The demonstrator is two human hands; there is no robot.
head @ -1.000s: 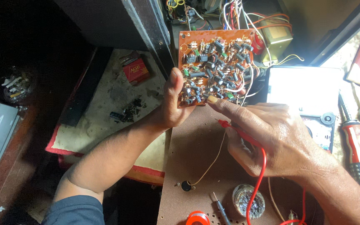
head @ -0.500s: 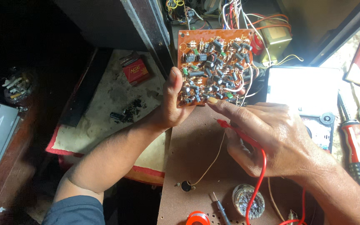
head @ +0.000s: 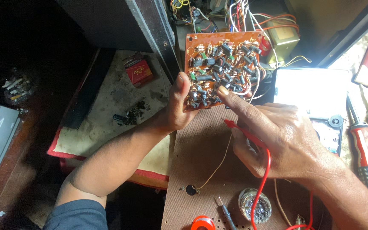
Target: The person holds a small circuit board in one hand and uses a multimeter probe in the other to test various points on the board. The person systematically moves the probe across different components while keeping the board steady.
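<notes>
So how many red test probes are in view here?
1: the red probe sits in the right hand, beside the circuit board held by the left hand. Others may be hidden.

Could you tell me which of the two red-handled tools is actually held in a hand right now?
The slim red test probe, gripped in the right hand with its red lead trailing down. The thicker red-handled screwdriver lies untouched at the right edge, beside the meter.

Orange-brown circuit board (head: 222,70) dotted with grey and green parts, above the left hand (head: 177,108). Red probe (head: 245,134) with red lead under the right hand (head: 277,140). Brown perforated board (head: 205,170) below both hands.
</notes>
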